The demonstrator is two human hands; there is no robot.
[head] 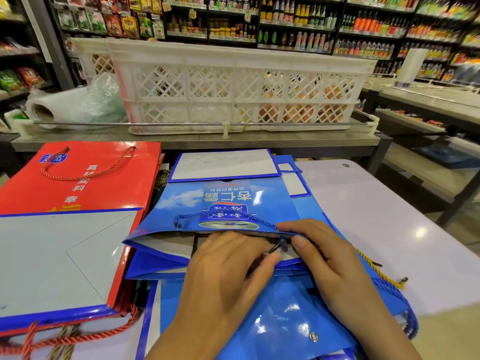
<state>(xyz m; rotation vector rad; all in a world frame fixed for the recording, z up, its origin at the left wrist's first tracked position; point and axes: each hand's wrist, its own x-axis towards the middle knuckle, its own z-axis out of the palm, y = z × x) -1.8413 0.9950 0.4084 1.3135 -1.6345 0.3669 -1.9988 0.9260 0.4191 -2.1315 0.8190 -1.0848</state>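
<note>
Red paper bags (pixel 78 178) lie stacked at left, partly cut off. Beside them a blue bag (pixel 226 203) lies flat on the surface (pixel 389 216). The left hand (pixel 228 271) reaches into its mouth, fingers hidden, grip unclear. The right hand (pixel 327 253) pinches the rim beside the cord knot (pixel 283 244).

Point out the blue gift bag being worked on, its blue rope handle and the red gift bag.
blue gift bag (pixel 228 201), head view, printed front panel.
blue rope handle (pixel 249 216), head view, stretch lying across the panel.
red gift bag (pixel 104 172), head view, glossy red face.
</note>
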